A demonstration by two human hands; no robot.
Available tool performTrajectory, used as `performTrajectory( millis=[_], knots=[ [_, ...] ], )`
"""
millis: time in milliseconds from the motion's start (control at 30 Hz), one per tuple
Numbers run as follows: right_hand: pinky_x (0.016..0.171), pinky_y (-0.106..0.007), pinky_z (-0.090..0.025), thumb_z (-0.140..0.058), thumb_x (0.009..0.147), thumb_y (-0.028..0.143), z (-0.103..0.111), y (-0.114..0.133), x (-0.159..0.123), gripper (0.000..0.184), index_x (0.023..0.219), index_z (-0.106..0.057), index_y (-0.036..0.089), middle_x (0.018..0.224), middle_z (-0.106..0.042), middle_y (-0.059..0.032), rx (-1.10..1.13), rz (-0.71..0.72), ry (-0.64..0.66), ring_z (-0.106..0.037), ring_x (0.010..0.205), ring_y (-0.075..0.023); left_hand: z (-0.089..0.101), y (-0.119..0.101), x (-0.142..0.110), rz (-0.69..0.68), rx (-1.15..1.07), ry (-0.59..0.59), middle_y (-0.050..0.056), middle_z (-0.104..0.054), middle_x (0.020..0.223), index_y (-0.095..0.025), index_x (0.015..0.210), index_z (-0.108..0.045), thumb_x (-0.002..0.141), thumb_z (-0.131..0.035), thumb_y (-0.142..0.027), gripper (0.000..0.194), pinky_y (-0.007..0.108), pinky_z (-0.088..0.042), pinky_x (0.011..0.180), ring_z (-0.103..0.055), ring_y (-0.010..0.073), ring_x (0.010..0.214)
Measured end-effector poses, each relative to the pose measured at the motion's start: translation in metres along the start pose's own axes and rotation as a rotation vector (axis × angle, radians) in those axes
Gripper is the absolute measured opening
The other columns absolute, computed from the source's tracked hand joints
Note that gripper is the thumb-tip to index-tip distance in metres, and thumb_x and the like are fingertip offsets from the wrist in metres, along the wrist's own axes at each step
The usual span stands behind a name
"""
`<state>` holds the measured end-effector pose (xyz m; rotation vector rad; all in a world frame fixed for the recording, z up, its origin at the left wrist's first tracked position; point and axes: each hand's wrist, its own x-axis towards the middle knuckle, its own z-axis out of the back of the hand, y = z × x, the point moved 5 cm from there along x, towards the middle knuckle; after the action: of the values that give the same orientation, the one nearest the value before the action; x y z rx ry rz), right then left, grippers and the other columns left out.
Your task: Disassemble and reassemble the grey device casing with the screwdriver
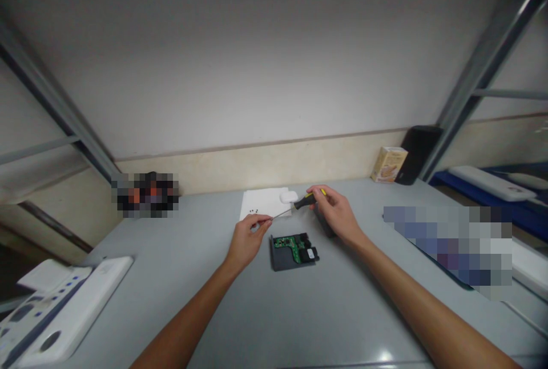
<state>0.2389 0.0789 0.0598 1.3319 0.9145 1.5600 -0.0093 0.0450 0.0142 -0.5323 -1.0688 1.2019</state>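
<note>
My right hand [337, 213] is closed around the black and yellow handle of a screwdriver [305, 201]. Its thin shaft slants down to the left, above a sheet of white paper. At the shaft's tip, the fingers of my left hand [247, 238] are pinched together; whatever small thing may be between them is hidden. Just below the hands lies a flat dark grey casing [285, 258] with a green circuit board [295, 247] and black parts on it. Several tiny dark screws [254, 211] rest on the paper [257, 197].
A rounded white case [288, 197] sits on the paper's right side. Partly behind my right hand is a dark flat piece [324, 222]. A yellow box [389, 164] and a black speaker [418, 154] stand at the back right. A white panel [94, 300] lies at left.
</note>
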Motion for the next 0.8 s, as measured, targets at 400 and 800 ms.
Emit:
performTrajectory(
  millis=[400, 800],
  knots=[
    [0.050, -0.026, -0.035, -0.056, 0.093, 0.061, 0.001, 0.004, -0.001, 0.047, 0.104, -0.070, 0.017, 0.067, -0.065, -0.0023, -0.022, 0.002, -0.011, -0.052, 0.056, -0.0150, 0.000, -0.004, -0.001, -0.043, 0.054, 0.006, 0.004, -0.080, 0.094, -0.022, 0.094, -0.080, 0.088, -0.069, -0.031, 0.016, 0.035, -0.051, 0.079, -0.068, 0.0210, 0.085],
    [0.050, -0.026, -0.036, -0.057, 0.093, 0.060, -0.001, 0.008, -0.003, 0.046, 0.104, -0.072, 0.017, 0.068, -0.066, -0.0026, -0.025, 0.020, 0.028, -0.053, 0.056, -0.0152, 0.000, -0.011, -0.002, -0.094, 0.030, 0.024, 0.005, -0.079, 0.093, -0.022, 0.092, -0.080, 0.087, -0.071, -0.031, 0.014, 0.036, -0.054, 0.085, -0.069, 0.0213, 0.089]
  ],
)
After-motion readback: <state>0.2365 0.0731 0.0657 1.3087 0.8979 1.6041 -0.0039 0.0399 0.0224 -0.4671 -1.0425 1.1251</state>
